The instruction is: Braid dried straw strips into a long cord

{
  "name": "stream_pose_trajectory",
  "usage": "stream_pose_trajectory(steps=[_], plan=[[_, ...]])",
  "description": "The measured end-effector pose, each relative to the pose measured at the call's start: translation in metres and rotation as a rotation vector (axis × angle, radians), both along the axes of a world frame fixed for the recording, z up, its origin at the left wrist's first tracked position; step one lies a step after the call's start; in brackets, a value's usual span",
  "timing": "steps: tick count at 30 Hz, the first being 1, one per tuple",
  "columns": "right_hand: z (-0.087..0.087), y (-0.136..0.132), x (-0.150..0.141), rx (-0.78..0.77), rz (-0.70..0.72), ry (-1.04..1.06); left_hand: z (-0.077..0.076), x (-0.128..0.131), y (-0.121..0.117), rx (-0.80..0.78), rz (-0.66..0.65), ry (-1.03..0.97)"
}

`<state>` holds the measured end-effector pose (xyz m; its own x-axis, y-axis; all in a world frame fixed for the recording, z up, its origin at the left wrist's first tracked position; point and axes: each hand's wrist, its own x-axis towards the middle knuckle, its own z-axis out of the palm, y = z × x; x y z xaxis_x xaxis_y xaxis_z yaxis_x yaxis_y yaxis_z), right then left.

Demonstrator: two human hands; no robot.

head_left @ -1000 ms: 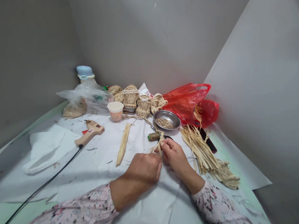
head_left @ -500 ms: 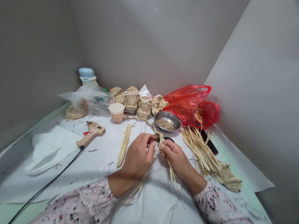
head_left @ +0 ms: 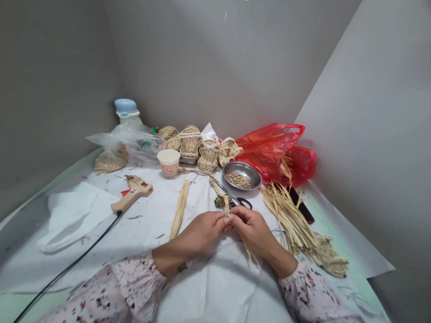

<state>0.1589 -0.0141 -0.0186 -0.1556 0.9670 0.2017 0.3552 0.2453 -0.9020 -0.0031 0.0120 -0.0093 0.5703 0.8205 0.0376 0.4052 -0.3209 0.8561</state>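
At the white paper-covered bench's (head_left: 149, 230) near edge, your left hand (head_left: 201, 233) and right hand (head_left: 251, 229) pinch a pale braided straw strip (head_left: 227, 206), fingers (head_left: 222, 221) closed, keeping it taut.

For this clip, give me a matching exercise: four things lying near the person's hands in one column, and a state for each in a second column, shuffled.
Things:
1. hot glue gun
2. steel bowl
3. paper cup
4. scissors

States:
A. black finger loops, lying just beyond the hands
B. trailing a black cord
C. holding straw bits
D. standing upright, near the woven straw pieces

Pairs: 1-B, 2-C, 3-D, 4-A
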Motion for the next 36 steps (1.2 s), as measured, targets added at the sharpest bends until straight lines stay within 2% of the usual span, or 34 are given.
stream_pose_trajectory(steps=[3,5,7,11,13,15,18,21,29,33,36], plan=[[0.005,0.001,0.003,0.148,-0.032,-0.167,-0.001,-0.001,0.002,-0.061,0.038,0.007],[0.009,0.001,0.004,0.165,-0.029,-0.231,-0.003,-0.001,0.003,-0.100,0.060,-0.015],[0.011,0.001,0.002,0.114,-0.044,-0.249,-0.004,0.000,0.003,-0.117,0.087,-0.048],[0.014,-0.001,-0.003,-0.111,-0.170,-0.209,-0.006,0.002,0.002,-0.153,0.159,-0.117],[0.016,-0.004,-0.007,-0.190,-0.204,-0.183,-0.007,0.003,0.002,-0.227,0.198,-0.174],[0.018,-0.008,-0.012,-0.188,-0.224,-0.187,-0.010,0.003,0.001,-0.338,0.233,-0.249],[0.017,-0.015,-0.021,-0.071,-0.275,-0.272,-0.013,0.003,0.000,-0.520,0.248,-0.375],[0.012,-0.022,-0.029,0.100,-0.287,-0.418,-0.012,0.003,-0.001,-0.637,0.210,-0.473],[-0.004,-0.028,-0.032,0.481,-0.255,-0.853,-0.008,0.004,-0.003,-0.704,0.229,-0.579],[-0.001,-0.029,-0.034,0.545,-0.221,-0.865,-0.009,0.005,-0.003,-0.672,0.238,-0.627],[0.012,-0.030,-0.031,0.491,-0.216,-0.697,-0.008,0.004,-0.002,-0.647,0.251,-0.628]])
